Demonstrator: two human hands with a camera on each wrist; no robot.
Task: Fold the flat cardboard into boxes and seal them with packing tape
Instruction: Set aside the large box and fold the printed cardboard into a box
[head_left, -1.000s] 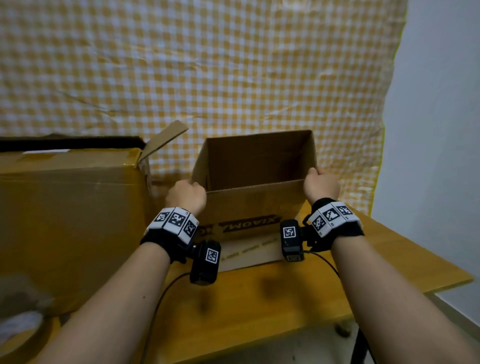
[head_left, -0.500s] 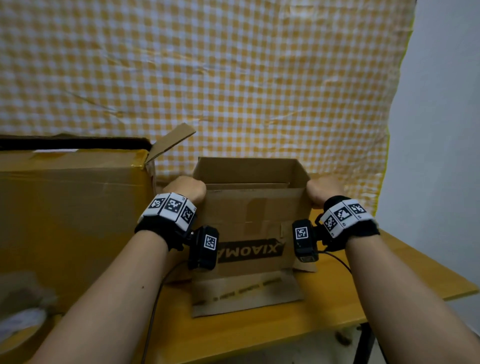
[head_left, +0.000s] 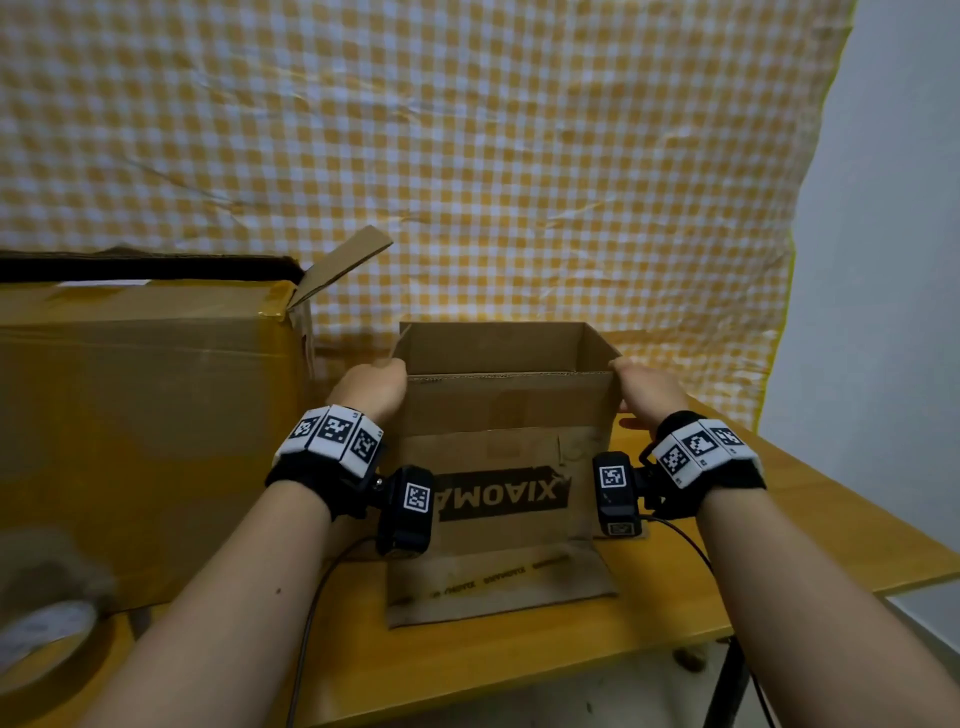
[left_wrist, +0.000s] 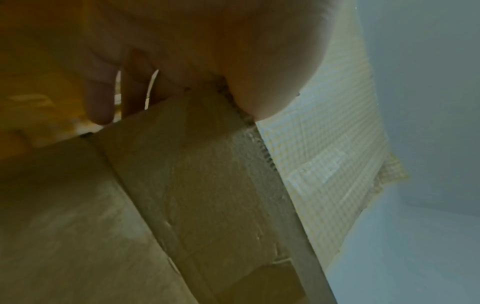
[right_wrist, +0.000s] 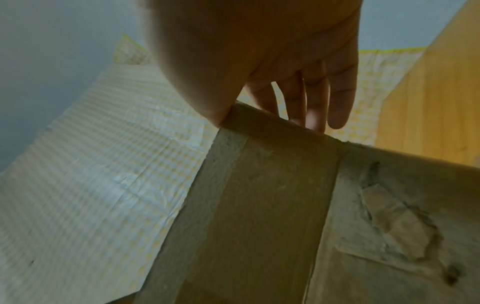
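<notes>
A small brown cardboard box (head_left: 498, 415) with an upside-down black print stands on the wooden table (head_left: 519, 654), its top open. Its near bottom flap (head_left: 498, 582) lies flat on the table toward me. My left hand (head_left: 376, 387) grips the box's top left corner and my right hand (head_left: 644, 389) grips the top right corner. In the left wrist view the left hand (left_wrist: 179, 82) has its thumb on the near side of the cardboard (left_wrist: 207, 185) and its fingers behind. The right hand (right_wrist: 262, 96) pinches the cardboard edge (right_wrist: 259, 205) the same way.
A large taped carton (head_left: 156, 415) with one raised flap stands at the left, close beside the small box. A roll of tape (head_left: 47, 639) lies blurred at the near left. A yellow checked cloth (head_left: 467, 156) hangs behind. The table ends at the right.
The small box, tilted with its opening toward me a second ago, has swung upright and come down nearer to me. Both hands kept hold of its top corners.
</notes>
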